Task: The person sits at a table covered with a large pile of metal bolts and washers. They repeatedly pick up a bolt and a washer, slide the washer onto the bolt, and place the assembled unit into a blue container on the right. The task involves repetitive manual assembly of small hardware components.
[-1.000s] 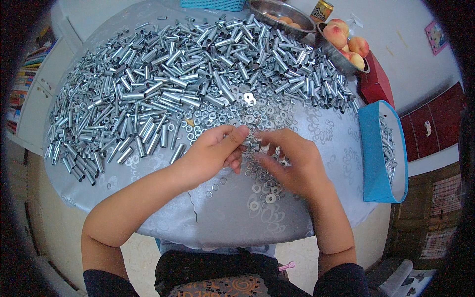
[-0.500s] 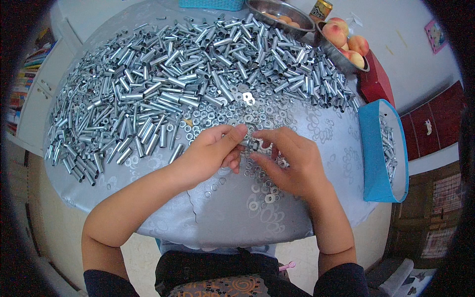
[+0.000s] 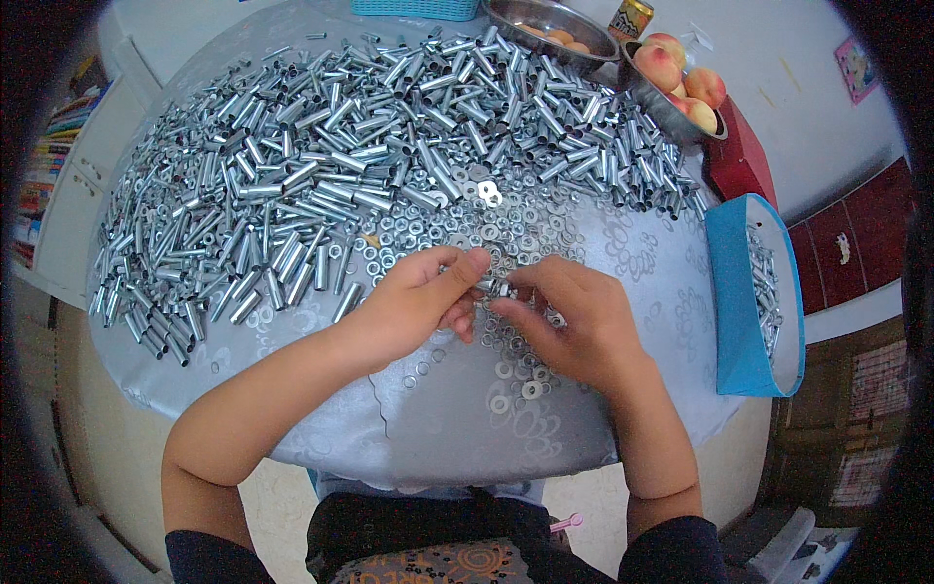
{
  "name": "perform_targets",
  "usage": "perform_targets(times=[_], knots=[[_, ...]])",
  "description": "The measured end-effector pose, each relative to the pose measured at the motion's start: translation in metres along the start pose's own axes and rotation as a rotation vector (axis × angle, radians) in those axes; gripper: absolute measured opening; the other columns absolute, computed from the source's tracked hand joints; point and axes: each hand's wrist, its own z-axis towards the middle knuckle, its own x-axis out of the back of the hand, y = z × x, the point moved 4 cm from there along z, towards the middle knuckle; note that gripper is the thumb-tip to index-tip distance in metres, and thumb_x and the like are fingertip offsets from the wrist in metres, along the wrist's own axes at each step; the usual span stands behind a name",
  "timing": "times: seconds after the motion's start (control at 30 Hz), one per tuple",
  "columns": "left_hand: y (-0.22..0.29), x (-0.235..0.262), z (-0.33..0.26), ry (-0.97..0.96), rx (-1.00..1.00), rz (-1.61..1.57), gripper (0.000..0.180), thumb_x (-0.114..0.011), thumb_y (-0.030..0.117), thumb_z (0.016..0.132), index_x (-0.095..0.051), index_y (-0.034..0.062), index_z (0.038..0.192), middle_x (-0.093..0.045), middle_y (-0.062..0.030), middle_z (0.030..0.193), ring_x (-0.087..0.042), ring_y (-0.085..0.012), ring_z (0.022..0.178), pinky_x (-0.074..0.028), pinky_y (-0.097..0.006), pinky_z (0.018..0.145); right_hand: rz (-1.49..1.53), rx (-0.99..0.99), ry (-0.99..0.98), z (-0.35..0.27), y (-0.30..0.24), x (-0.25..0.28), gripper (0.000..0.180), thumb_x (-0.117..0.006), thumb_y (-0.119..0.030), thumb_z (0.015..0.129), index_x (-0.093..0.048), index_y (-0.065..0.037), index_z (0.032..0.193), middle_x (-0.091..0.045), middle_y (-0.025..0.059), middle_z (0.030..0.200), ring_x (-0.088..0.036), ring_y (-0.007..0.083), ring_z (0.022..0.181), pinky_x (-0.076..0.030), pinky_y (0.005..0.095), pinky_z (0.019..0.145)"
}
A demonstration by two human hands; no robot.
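Observation:
My left hand (image 3: 418, 297) is closed, pinching a small metal bolt (image 3: 497, 288) between thumb and fingers; most of it is hidden in the grip. What looks like a nut or washer sits at the end that sticks out to the right. My right hand (image 3: 574, 316) has its thumb and fingertips closed around that end. Under and beyond the hands lie loose nuts and washers (image 3: 530, 224) on the silvery tablecloth (image 3: 331, 419). Past them spreads a wide heap of shiny metal sleeves (image 3: 321, 146), with some bolts among them.
A blue open box (image 3: 735, 302) holding metal pieces stands at the table's right edge. At the back right are a bowl of peaches (image 3: 671, 73), a metal bowl with eggs (image 3: 550, 34), a can (image 3: 632, 18) and a red box (image 3: 744, 161). A turquoise basket (image 3: 413, 8) stands far back.
My right thumb and fingers have closed in on the bolt's end, where they were spread around it before. The left hand has stayed nearly still.

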Motion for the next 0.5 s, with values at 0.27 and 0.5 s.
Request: perform_targets(times=[0.27,0.5], knots=[[-0.001,0.0,0.001,-0.03,0.001,0.075,0.034,-0.045,0.035,0.089,-0.049,0.0013,0.09,-0.04,-0.0011,0.059,-0.043,-0.0123,0.054,-0.045,-0.031,0.058,0.003,-0.059,-0.036,-0.004,0.005,0.0,0.028,-0.065,-0.024,0.073,-0.056,-0.009,0.094,-0.059,0.0089,0.079,-0.057,0.028,0.063,-0.046,0.0361,0.053],[0.001,0.0,-0.001,-0.005,0.006,0.049,0.034,-0.044,0.034,0.09,-0.049,0.0007,0.089,-0.043,-0.0019,0.061,-0.045,-0.012,0.054,-0.046,-0.029,0.057,-0.008,-0.09,-0.034,-0.001,0.0,0.0,0.021,-0.065,-0.024,0.073,-0.057,-0.007,0.084,-0.057,0.0097,0.073,-0.056,0.0283,0.059,-0.044,0.0372,0.05]])
